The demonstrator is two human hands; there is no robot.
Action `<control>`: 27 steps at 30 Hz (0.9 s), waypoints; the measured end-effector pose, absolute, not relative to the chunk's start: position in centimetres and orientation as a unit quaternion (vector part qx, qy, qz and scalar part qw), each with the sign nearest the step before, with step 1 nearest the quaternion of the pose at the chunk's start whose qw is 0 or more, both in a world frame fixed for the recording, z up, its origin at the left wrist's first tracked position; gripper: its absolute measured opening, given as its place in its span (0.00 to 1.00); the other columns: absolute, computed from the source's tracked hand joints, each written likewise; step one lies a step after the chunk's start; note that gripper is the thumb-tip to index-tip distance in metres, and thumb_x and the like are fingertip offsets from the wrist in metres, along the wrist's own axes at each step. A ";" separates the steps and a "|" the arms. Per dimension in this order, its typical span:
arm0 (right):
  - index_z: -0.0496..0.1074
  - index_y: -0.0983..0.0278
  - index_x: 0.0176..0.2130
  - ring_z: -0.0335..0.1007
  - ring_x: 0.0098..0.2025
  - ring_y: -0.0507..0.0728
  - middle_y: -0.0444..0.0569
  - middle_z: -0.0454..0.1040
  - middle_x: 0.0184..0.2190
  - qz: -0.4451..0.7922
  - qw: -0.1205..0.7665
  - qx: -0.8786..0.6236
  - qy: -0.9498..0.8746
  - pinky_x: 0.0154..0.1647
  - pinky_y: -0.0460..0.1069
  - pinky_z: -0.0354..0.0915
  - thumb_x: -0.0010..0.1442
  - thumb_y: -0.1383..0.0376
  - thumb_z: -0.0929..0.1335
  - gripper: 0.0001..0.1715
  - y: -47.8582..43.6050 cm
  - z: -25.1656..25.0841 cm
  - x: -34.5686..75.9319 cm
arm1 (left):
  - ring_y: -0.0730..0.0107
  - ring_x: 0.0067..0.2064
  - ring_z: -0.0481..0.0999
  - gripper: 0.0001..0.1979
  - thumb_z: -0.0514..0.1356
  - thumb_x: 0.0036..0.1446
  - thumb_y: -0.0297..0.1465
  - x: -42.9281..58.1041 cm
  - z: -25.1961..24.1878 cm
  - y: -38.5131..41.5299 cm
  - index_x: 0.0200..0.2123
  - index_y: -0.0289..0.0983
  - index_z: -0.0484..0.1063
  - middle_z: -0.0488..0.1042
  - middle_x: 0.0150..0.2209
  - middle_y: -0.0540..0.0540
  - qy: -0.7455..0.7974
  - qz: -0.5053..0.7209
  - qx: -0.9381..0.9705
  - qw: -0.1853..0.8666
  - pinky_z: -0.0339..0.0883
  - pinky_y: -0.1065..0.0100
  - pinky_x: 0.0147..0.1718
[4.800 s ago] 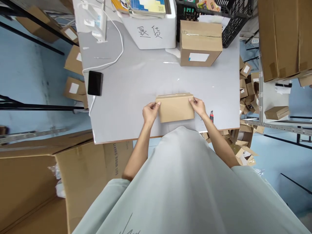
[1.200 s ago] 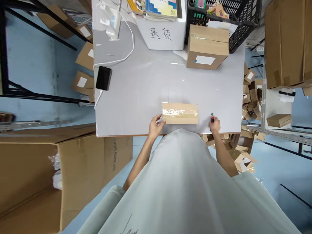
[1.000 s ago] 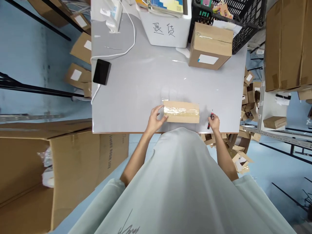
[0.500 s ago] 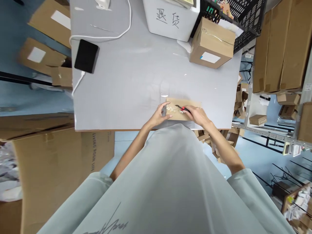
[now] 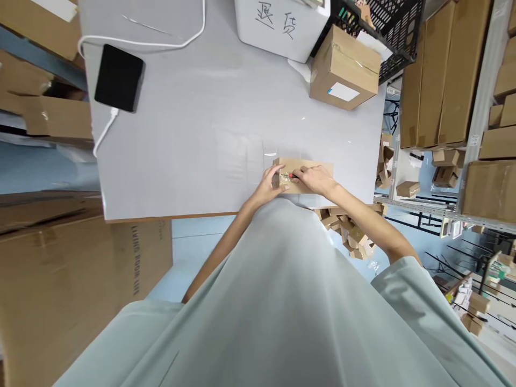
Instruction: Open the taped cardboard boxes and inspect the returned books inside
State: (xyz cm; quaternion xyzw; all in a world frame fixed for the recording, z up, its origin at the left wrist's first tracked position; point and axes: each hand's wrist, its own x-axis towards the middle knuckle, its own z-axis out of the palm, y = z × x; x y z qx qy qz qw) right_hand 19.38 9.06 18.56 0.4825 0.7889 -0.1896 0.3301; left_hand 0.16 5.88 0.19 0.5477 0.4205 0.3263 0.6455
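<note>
A small cardboard box (image 5: 308, 164) with shiny clear tape on top lies near the front edge of the grey table (image 5: 181, 129). My left hand (image 5: 269, 185) grips its left end, thumb on the near side and fingers on the far side. Over the box, my right hand (image 5: 316, 178) is closed round a red and black cutter (image 5: 293, 175), whose tip points left at the taped top. Most of the cutter's handle is hidden in my fingers.
A black device (image 5: 120, 78) with a white cable (image 5: 161, 44) lies at the table's left. At the back stand a white bin (image 5: 278, 29), a taped carton (image 5: 345, 69) and a black crate (image 5: 397, 37). Large cartons (image 5: 80, 258) stand on the left, shelves (image 5: 473, 140) on the right.
My right hand and the cutter have moved left along the box, closer to my left hand. The view has shifted, so the table's contents appear farther left.
</note>
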 end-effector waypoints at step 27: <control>0.80 0.71 0.58 0.82 0.59 0.71 0.69 0.85 0.55 -0.185 0.345 0.452 0.802 0.57 0.60 0.71 0.77 0.69 0.62 0.21 11.3 18.4 16.7 | 0.37 0.76 0.64 0.47 0.76 0.54 0.54 -0.1 -0.2 5.7 0.74 0.49 0.68 0.62 0.75 0.37 0.448 0.302 0.560 0.628 0.67 0.42 0.71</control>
